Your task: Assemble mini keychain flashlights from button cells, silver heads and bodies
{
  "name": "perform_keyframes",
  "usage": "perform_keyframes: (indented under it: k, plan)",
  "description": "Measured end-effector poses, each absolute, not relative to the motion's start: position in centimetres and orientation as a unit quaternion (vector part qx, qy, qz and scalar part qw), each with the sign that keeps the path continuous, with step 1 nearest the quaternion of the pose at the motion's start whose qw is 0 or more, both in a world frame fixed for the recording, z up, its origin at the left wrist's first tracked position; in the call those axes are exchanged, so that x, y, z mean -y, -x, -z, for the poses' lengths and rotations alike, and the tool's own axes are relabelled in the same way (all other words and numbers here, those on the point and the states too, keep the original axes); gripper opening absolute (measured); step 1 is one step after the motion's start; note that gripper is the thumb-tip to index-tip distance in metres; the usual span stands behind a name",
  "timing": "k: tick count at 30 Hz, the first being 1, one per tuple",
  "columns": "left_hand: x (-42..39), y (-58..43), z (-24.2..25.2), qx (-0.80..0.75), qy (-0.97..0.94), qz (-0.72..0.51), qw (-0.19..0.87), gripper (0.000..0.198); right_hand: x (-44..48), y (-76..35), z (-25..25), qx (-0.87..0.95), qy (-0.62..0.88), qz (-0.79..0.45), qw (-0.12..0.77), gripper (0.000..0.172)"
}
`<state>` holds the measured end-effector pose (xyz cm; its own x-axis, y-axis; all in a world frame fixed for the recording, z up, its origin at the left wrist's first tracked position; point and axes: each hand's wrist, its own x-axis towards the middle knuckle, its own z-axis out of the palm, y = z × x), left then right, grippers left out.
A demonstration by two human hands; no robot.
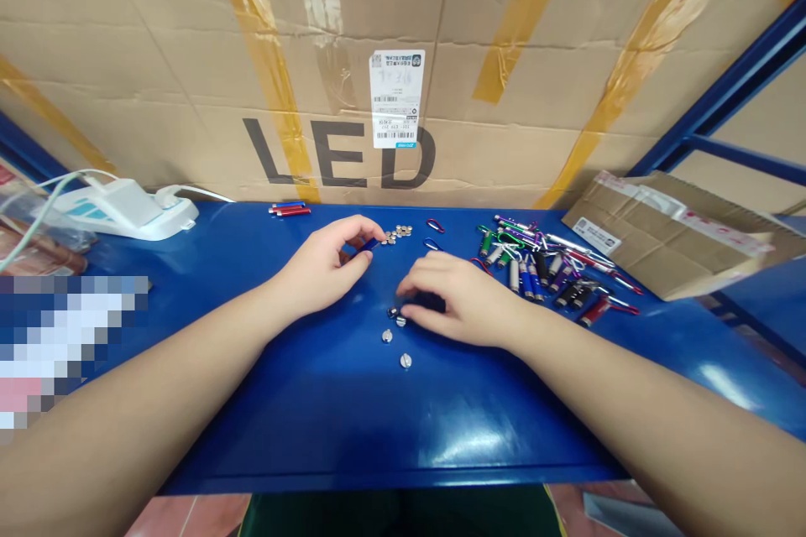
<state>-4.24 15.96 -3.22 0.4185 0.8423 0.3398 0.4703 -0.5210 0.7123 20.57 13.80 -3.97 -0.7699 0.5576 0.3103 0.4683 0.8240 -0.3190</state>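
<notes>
Between the thumb and fingers of my left hand [333, 264] is a small blue metal tube [369, 244], partly covered by the fingers. My right hand [457, 298] is low over the table, fingers curved and a little apart. Just at its thumb and fingertips lie a small dark piece [393, 313] and a silver cap [401, 321]; whether they touch is unclear. Nearer to me are two slotted silver caps [387, 336] on the blue table [327, 403]. Beyond the left fingertips sits a cluster of small round silvery discs [403, 231].
Mini flashlights [532, 277] and metallic pens [585, 250] are heaped at right, beside an opened cardboard box [680, 235]. A red carabiner [434, 225] and a blue carabiner [433, 244] lie mid-table. Pens [290, 209] and a white power strip [132, 214] are at left. A large carton [189, 84] stands behind.
</notes>
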Motion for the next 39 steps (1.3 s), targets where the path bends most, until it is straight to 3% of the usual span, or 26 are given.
perform_keyframes:
  k: [2,6,14,21,27,39]
  plan:
    - [-16.3,4.5,3.4,-0.437,-0.792,-0.340,0.258,0.023,-14.6,-20.6,4.2,0.916,0.338,-0.058,0.206,0.021]
    - [-17.1,5.2,3.8,-0.471,-0.785,-0.322,0.242,0.025,-16.0,-20.7,4.7,0.896,0.422,-0.011,0.140,0.035]
    - [-17.6,6.2,4.1,-0.470,-0.816,-0.282,0.181,0.025,-19.3,-20.3,4.6,0.921,0.369,-0.005,0.124,0.040]
    - [-17.7,6.5,4.2,-0.449,-0.828,-0.280,0.184,0.026,-20.3,-18.7,4.5,0.936,0.329,-0.011,0.123,0.037]
    - [-17.7,6.5,4.3,-0.439,-0.836,-0.270,0.188,0.028,-17.8,-19.5,2.7,0.936,0.333,-0.079,0.077,0.014]
    - [-16.9,5.4,4.2,-0.407,-0.838,-0.277,0.236,0.025,-16.3,-20.0,3.1,0.937,0.322,-0.104,0.090,0.016]
